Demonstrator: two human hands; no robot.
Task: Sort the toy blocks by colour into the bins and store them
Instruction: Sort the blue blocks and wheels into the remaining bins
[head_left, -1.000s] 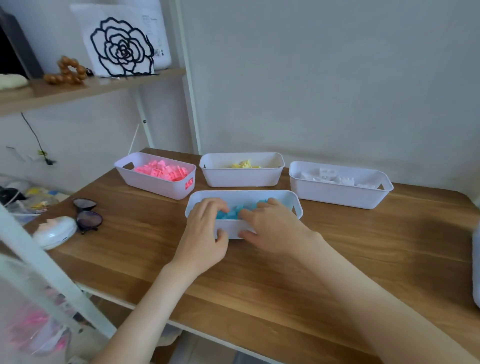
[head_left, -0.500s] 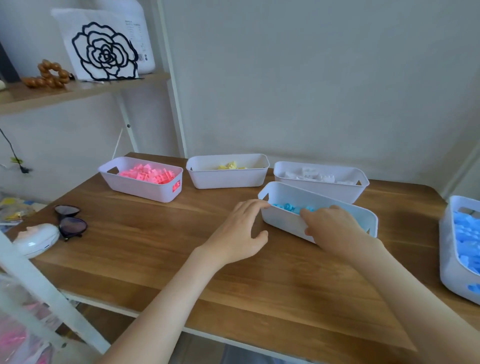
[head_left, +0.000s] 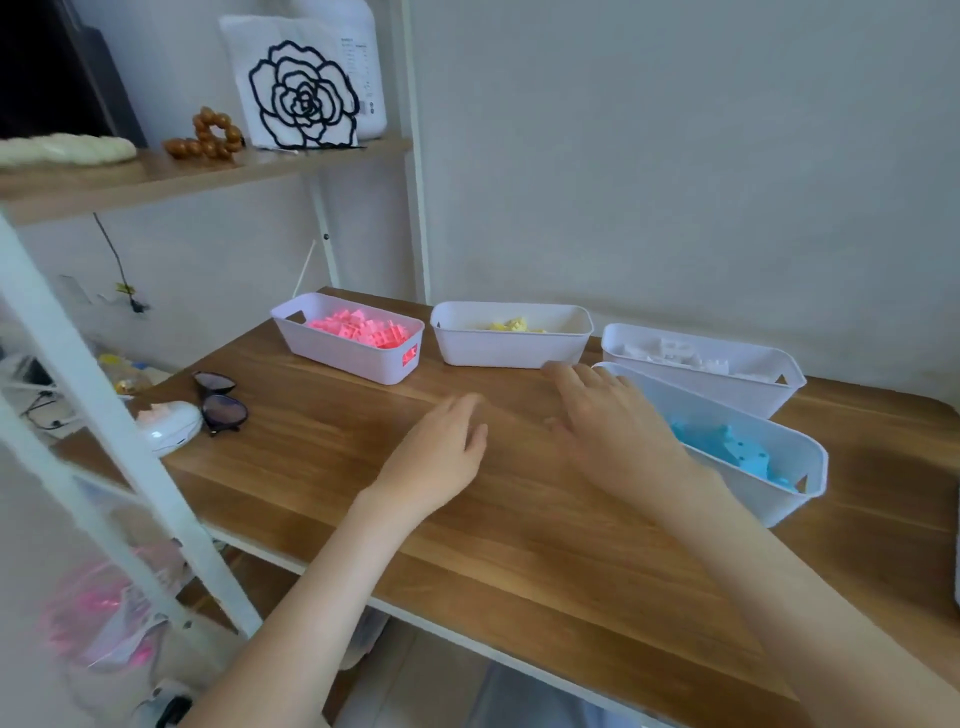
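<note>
Wooden table (head_left: 519, 551) fills the lower frame. At centre my left hand (head_left: 441, 457) is loose and open above it, holding nothing. Just right of it my right hand (head_left: 613, 431) has its fingers straight, grasping nothing, at the near end of the blue bin (head_left: 753, 493); whether it touches the wall I cannot tell. Blue blocks (head_left: 727, 449) lie inside. Sunglasses (head_left: 222, 408) sit at left. Farther back, left to right, stand the pink bin (head_left: 337, 353), yellow bin (head_left: 509, 351) and white bin (head_left: 727, 387).
</note>
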